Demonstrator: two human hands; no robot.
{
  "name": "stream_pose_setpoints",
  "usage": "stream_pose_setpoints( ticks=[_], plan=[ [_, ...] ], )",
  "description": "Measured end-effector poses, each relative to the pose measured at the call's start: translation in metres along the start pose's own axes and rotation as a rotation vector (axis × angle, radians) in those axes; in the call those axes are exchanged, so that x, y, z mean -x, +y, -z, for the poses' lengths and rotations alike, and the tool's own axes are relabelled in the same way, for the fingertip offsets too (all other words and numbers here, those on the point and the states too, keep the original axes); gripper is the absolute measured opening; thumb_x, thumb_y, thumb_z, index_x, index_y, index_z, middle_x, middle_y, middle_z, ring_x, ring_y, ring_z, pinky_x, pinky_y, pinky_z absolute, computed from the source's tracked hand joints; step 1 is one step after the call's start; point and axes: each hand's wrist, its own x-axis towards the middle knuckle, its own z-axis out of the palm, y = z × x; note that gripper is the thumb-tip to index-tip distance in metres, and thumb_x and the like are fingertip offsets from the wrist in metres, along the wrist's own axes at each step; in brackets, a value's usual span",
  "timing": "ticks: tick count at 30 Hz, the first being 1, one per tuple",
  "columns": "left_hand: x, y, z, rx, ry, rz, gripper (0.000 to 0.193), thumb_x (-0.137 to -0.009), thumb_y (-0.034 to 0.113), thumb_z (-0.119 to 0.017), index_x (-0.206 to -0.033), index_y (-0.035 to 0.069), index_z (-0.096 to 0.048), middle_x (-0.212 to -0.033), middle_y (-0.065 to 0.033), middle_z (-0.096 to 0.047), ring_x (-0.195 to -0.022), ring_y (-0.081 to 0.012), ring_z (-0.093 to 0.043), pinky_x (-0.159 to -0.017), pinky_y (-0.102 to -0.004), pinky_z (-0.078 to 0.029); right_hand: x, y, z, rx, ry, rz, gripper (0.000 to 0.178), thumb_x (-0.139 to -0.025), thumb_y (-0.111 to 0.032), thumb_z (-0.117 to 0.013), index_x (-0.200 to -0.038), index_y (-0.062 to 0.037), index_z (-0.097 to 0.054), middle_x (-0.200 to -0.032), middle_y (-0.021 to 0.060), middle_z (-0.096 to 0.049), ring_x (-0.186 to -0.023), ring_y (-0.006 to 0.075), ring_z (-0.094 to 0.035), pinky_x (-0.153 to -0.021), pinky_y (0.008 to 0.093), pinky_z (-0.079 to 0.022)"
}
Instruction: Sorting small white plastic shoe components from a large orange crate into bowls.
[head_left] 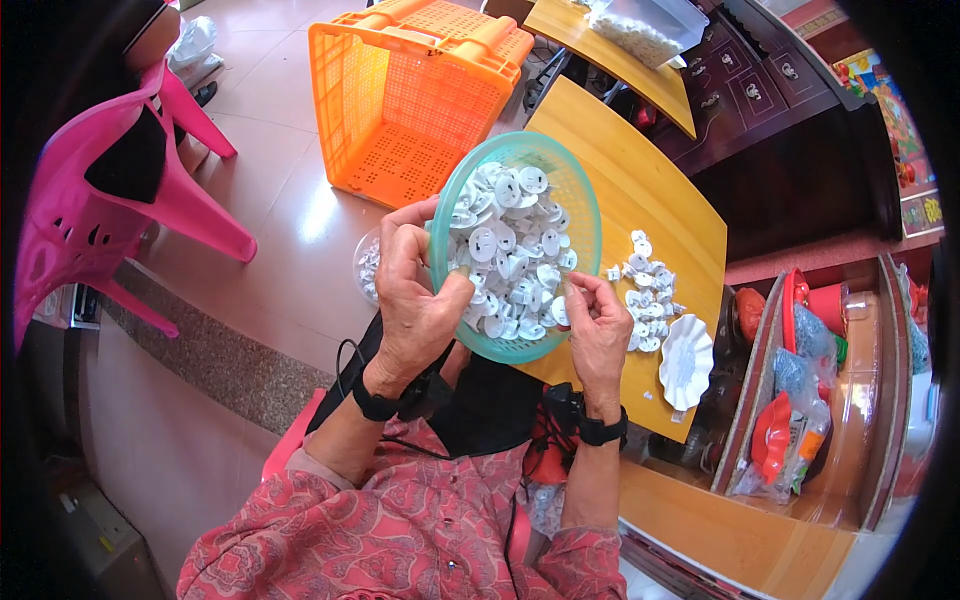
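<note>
A translucent green plastic basket [591, 215] is held up in front of me, tilted so that its inside shows. Many round white plastic pieces [505, 240] with small slots fill it. My left hand [413, 300] grips the left rim, thumb over the inner side and fingers behind the wall. At the lower right rim, my right hand [600, 325] is closed with thumb and fingertips on the edge, against the white pieces. Beyond it, a loose pile of similar white pieces [650, 290] lies on the wooden table [640, 185], beside a white scalloped dish [686, 365].
An orange crate [350, 120] lies on its side on the floor ahead. A clear tub [368, 265] of small white pieces is partly behind my left hand. Pink plastic chair [130, 190] at left; dark drawer cabinet [740, 85] and a shelf with bagged items [790, 400] at right.
</note>
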Motion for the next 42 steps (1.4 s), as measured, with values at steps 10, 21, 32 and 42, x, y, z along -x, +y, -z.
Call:
stream_pose_setpoints(
  ticks=[10, 21, 32, 42],
  plan=[
    [0.002, -0.002, 0.000, -0.005, -0.031, -0.008, 0.018, -0.071, -0.008, -0.058, -0.082, 0.001, -0.047, -0.126, -0.0164, -0.050, -0.118, -0.0231, -0.049, -0.101, -0.0349, -0.040, -0.016, -0.004, 0.003, 0.379, -0.090, 0.005, 0.031, -0.088, -0.022, -0.067, -0.108, 0.0018, -0.069, -0.074, 0.0182, -0.070, -0.066, 0.0243, -0.068, -0.063, 0.0356, -0.052],
    [0.001, -0.001, 0.003, -0.001, -0.046, 0.022, 0.018, -0.074, -0.007, -0.062, -0.083, 0.001, -0.049, -0.128, -0.0143, -0.049, -0.121, -0.0212, -0.047, -0.106, -0.0352, -0.035, -0.025, 0.014, 0.014, 0.080, -0.044, -0.090, 0.022, -0.085, -0.014, -0.070, -0.098, 0.0038, -0.067, -0.070, 0.0071, -0.070, -0.061, 0.0139, -0.065, -0.055, 0.0304, -0.049],
    [0.000, -0.002, 0.001, 0.039, -0.039, 0.039, 0.017, -0.075, -0.007, -0.061, -0.083, 0.002, -0.049, -0.129, -0.0136, -0.049, -0.120, -0.0201, -0.047, -0.105, -0.0348, -0.036, -0.055, 0.058, 0.096, 0.547, 0.403, -0.032, 0.027, -0.089, -0.019, -0.069, -0.105, 0.0028, -0.066, -0.076, 0.0144, -0.068, -0.063, 0.0190, -0.065, -0.058, 0.0336, -0.050],
    [0.000, -0.002, 0.004, -0.004, -0.040, 0.021, 0.016, -0.074, -0.006, -0.061, -0.083, 0.002, -0.050, -0.130, -0.0139, -0.049, -0.121, -0.0202, -0.047, -0.105, -0.0350, -0.036, -0.002, -0.010, 0.022, 0.358, -0.158, 0.251, 0.020, -0.085, -0.013, -0.069, -0.104, -0.0062, -0.071, -0.088, 0.0144, -0.066, -0.069, 0.0268, -0.065, -0.064, 0.0378, -0.051]
  ],
)
